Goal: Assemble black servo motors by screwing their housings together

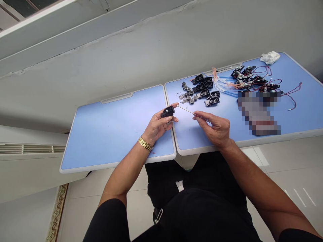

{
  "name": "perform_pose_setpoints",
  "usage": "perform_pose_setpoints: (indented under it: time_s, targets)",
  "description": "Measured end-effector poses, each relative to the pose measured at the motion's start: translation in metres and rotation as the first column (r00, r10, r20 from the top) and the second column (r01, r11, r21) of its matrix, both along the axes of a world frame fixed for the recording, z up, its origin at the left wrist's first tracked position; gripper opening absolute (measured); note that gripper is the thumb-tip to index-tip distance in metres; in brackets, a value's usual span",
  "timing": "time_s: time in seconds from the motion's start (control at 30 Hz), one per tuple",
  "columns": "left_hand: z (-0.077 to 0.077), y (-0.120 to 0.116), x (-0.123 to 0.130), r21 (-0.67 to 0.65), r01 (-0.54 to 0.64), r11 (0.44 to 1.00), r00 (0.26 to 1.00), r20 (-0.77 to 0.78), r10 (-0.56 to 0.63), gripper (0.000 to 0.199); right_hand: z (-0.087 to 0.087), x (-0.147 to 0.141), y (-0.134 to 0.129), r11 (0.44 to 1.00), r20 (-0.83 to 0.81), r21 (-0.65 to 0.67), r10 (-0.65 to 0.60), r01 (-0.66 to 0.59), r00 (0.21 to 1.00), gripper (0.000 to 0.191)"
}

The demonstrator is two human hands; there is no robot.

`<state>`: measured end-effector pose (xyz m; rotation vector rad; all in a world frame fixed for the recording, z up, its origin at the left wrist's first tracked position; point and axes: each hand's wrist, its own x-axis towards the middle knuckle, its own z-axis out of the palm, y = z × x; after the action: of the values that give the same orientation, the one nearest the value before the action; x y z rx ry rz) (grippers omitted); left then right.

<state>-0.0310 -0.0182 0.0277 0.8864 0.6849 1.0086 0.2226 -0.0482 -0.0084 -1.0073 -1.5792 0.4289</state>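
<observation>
My left hand (158, 126), with a gold watch on its wrist, is closed round a black plastic part (168, 111) over the gap between two blue tables. My right hand (214, 127) grips a thin metal screwdriver (186, 109), which points left. The screwdriver's tip is close to my left index fingertip, to the right of the black part; whether they touch is too small to tell. Beyond my hands, several black housings (213, 101) lie on the right table beside round metallic pieces (188, 89) and a pile of small screws (183, 97).
Black assemblies with red wires (246, 79) and blue and orange tubes (223, 84) lie on the right table (186, 143). A crumpled white tissue (270, 57) is at its back corner, a blurred item (259, 116) nearer its front. The left table (111, 131) adjoins it.
</observation>
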Motion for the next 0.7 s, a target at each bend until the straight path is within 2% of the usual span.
perform_pose_setpoints:
  time_s: [0.3, 0.5, 0.6, 0.7]
  targets:
    - [-0.005, 0.001, -0.001, 0.023, 0.018, 1.0, 0.998, -0.06, -0.017, 0.056, 0.004, 0.0, -0.002, 0.997, -0.053, -0.069, 0.024, -0.028, 0.998, 0.027]
    - [-0.008, 0.003, -0.003, 0.059, 0.025, 0.998, 0.993, -0.114, -0.018, 0.051, 0.001, 0.002, -0.002, 0.993, -0.079, -0.119, 0.006, -0.015, 0.997, 0.025]
    - [-0.016, 0.004, -0.003, 0.182, -0.003, 0.983, 0.972, -0.229, 0.045, 0.052, 0.0, 0.006, -0.004, 0.99, -0.116, -0.142, -0.009, -0.007, 0.993, 0.025]
    - [-0.027, 0.003, 0.0, 0.401, 0.011, 0.916, 0.881, -0.437, 0.18, 0.05, 0.005, 0.012, -0.009, 0.987, -0.163, -0.161, -0.017, -0.009, 0.986, 0.023]
